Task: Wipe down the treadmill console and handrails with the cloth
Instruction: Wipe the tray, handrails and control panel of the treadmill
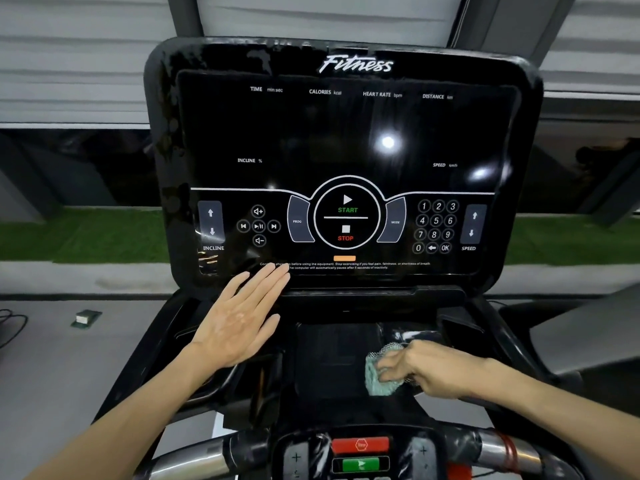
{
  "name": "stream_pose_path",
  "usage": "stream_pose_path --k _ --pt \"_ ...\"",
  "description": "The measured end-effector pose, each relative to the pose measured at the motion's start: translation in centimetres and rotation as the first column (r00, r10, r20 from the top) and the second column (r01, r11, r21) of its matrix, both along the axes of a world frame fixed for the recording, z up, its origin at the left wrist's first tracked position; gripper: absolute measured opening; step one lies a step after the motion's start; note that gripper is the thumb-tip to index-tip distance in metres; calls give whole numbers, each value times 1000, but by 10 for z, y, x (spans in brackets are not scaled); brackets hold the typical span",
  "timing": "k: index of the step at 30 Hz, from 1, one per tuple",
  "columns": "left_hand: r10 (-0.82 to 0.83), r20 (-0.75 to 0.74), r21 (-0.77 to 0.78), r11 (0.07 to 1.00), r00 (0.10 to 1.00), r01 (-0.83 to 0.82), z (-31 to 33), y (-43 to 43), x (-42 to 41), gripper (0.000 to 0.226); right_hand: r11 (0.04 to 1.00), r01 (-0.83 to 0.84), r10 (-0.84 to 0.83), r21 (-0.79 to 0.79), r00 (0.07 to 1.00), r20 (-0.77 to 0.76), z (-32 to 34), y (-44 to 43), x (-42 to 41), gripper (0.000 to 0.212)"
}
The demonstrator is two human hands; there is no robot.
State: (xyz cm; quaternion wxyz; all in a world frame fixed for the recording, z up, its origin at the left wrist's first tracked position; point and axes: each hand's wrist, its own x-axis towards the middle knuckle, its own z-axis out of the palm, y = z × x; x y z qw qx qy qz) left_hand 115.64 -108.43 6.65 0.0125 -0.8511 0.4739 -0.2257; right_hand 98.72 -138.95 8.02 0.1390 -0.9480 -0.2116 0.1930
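The black treadmill console fills the upper middle, its dark screen off, with START and STOP buttons at its centre. My left hand lies flat with straight fingers, fingertips touching the console's lower left edge. My right hand grips a crumpled pale green mesh cloth and presses it onto the black tray below the screen. The front handrail with silver grips runs along the bottom edge, with a red stop button and a green button in its middle.
Black cup-holder recesses flank the tray on both sides. A grey floor lies to the left, with a small green-and-white block and black cables on it. A strip of green turf and shuttered walls stand behind the console.
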Motion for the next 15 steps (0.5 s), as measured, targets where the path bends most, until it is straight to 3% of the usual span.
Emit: stream_pose_path --k 4,9,12,15 --pt "-109 5 36 993 994 109 7 -16 -7 64 989 40 -26 -141 995 100 -13 0 -1 72" --pt "-260 10 95 962 966 258 19 -79 -23 64 981 138 -79 -134 924 373 -46 -19 1 87" --pt "-314 4 165 936 949 309 17 -108 -29 64 983 183 -167 -12 919 356 -48 -27 0 82" --pt "-306 1 203 932 952 299 14 -115 -29 63 964 264 -249 -13 922 296 -53 -49 -8 85"
